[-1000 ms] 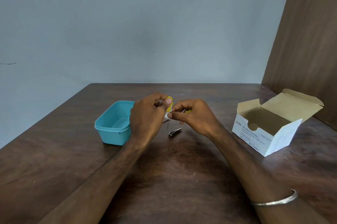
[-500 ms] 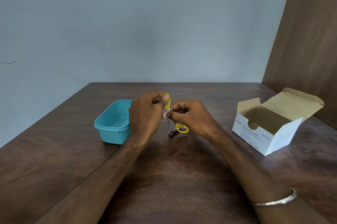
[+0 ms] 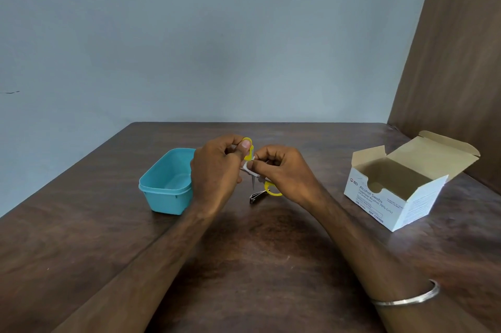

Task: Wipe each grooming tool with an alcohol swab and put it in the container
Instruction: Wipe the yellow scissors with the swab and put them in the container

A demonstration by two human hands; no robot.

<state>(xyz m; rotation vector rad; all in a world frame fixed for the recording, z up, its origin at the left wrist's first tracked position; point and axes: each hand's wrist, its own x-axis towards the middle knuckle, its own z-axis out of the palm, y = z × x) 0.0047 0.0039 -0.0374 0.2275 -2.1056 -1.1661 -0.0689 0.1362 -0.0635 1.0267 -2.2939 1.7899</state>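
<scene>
My left hand holds small yellow-handled scissors by one handle loop, above the table's middle. The scissors are spread apart, with the other yellow loop hanging low by my right hand and a blade tip pointing down. My right hand pinches a white alcohol swab against the blades. A metal nail clipper lies on the table just below the hands. The teal container stands to the left, touching nothing; it looks empty.
An open white box of alcohol swabs stands at the right, flaps up. The brown wooden table meets a grey wall behind and a brown panel at the right. A metal bangle circles my right wrist.
The scissors have spread apart: one yellow loop dropped down beside my right hand. The swab has shifted slightly along the blades. Both hands stay in the same spot.
</scene>
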